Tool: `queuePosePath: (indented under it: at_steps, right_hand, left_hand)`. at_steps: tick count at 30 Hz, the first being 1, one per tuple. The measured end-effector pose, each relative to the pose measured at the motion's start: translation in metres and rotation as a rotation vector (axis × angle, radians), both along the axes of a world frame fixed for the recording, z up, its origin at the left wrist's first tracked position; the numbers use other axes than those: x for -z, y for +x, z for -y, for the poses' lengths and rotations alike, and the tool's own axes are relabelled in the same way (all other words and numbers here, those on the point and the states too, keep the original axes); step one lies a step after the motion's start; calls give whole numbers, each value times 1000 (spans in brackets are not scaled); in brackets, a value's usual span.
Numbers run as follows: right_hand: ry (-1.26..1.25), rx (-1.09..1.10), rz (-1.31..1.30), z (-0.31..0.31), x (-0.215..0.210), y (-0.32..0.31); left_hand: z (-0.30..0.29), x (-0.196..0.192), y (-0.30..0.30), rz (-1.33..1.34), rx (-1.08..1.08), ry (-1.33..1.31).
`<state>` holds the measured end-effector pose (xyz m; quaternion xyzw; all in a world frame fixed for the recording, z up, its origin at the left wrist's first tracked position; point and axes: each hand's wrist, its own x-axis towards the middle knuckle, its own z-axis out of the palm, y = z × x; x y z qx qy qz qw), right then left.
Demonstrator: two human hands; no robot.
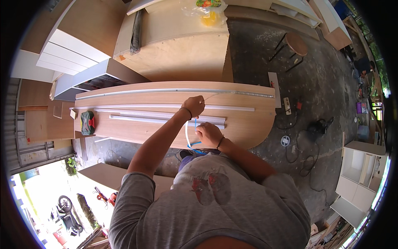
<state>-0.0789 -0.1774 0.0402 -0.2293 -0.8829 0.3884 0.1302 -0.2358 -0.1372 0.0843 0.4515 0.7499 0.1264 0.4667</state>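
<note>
My left hand (194, 107) is closed in a pinch over the middle of a wood-grain board (244, 128). It holds a thin flexible strip (186, 135), white in one stretch and blue in another, which loops down past the board's near edge. From the same fingers a thin pale length runs right to a long metal profile (157, 90), whose right end shows small marks along it. Just below and right, my right hand (209, 135) is curled beside the loop; its fingertips are partly hidden, so what it grips is unclear. White profile bars (166, 120) lie under my arms.
A green, black and red case (87, 123) sits at the board's left end. Beyond the board stands a large plywood cabinet (178, 56) with a plastic bag (210, 17) on top. On the floor at right are a stool (296, 44), a power strip (287, 106), a white reel (285, 140) and cables.
</note>
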Motion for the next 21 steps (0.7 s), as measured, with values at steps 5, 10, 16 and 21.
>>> queuePosePath:
  at_steps: [5, 10, 16, 21]
  right_hand:
    - [-305, 214, 4, -27, -1, 10]
    - [-211, 432, -12, -77, 8, 44]
    - [-51, 513, 14, -120, 14, 66]
    - [9, 506, 57, -139, 17, 57]
  left_hand:
    - [2, 33, -32, -150, 86, 355]
    - [-15, 32, -68, -50, 143, 323]
    - [-38, 48, -87, 76, 99, 370]
    - [-44, 81, -88, -159, 52, 392]
